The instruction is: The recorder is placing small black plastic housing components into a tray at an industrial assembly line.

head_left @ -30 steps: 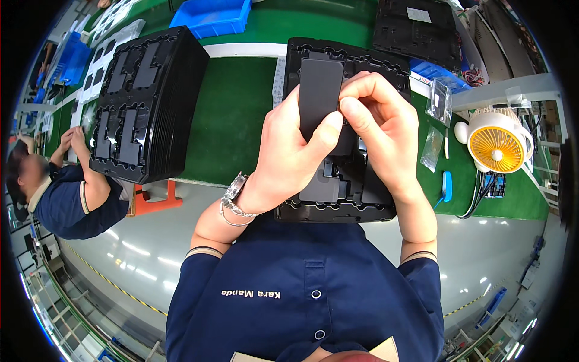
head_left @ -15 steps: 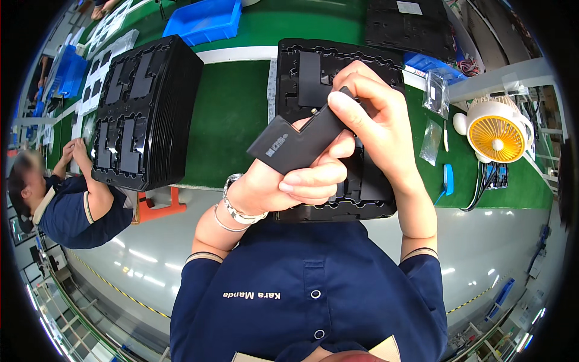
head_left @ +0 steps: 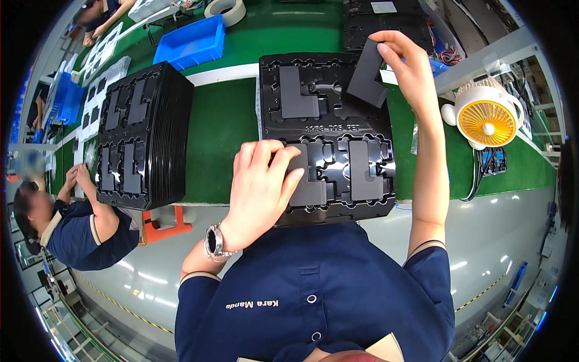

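My right hand [head_left: 407, 66] pinches one end of a black L-shaped flat part [head_left: 368, 78] between thumb and fingers. The part is tilted over the far right corner of a black moulded plastic tray [head_left: 344, 128]. My left hand [head_left: 262, 181] lies over the tray's near left side, fingers stretched. Its thumb and index fingertip rest on or just above another L-shaped part [head_left: 309, 190], partly hidden by the hand. Two more such parts sit in recesses: one in the far left pocket [head_left: 298, 96], one at the near right [head_left: 362, 172].
On the left stands a tall stack of black trays [head_left: 163, 139] holding similar parts. Behind are a blue bin [head_left: 193, 42] and a tape roll [head_left: 226, 11]. A white-yellow fan [head_left: 487, 117] stands at the right. A co-worker [head_left: 90, 223] sits at far left; another is at the back.
My hands have separated. My right hand has carried the L-shaped part away to the far right of the tray; my left hand has let go of it and come down over the near left recess.
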A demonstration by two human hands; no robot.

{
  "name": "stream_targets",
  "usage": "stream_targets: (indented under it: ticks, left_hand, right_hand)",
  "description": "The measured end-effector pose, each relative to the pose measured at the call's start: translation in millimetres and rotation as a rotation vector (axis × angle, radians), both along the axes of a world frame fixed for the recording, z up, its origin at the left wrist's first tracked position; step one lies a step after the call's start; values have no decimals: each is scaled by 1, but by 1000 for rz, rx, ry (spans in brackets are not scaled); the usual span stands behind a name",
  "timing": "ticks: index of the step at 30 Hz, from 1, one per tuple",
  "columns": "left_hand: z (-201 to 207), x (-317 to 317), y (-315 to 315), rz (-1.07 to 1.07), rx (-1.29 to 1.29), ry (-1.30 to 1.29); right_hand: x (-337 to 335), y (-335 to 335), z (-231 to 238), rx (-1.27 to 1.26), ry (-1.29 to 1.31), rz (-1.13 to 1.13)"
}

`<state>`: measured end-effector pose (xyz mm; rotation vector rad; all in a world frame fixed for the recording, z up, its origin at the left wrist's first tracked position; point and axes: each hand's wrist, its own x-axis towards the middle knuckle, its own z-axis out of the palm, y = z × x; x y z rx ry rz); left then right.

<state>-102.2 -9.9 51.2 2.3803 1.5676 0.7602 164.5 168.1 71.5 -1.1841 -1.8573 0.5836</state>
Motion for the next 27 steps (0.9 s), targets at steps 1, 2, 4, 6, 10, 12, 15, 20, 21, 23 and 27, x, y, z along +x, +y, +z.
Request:
stream_targets:
  ticks: [1, 2, 4, 6, 10, 12, 15, 20, 21, 23, 27]
  left_hand:
    - [1, -1, -4, -8, -27, 38]
    - [2, -1, -3, -18, -13, 54]
    - [2, 0, 0, -29, 10, 87]
    - [3, 1, 4, -33, 11, 136]
    - [8, 4, 7, -22, -27, 94]
    - [6, 2, 9, -6, -55, -16]
    - [9, -12, -1, -98, -263, -336]
    - [-13, 1, -20, -183, -286, -612]
    - [-13, 2, -21, -154, -323, -653]
    - [-5, 5, -20, -63, -501, -919]
    - [8, 2, -5, -37, -392, -1304]
  right_hand:
    - [1, 6, -6, 13, 9, 65]
    - [0, 7, -13, -18, -24, 60]
    - [-12, 8, -25, -5, -127, 121]
    - [-19, 0, -31, 88, -240, 93]
    - [-22, -24, -22, 291, -247, -78]
    - [-25, -42, -8, 255, -210, -67]
    - [-40, -73, 12, 171, -121, 51]
    - [-63, -97, 15, 65, -62, 275]
    - [-69, -98, 14, 20, -32, 300]
    - [-78, -104, 13, -99, 53, 350]
    - [-92, -119, 16, -434, 301, 413]
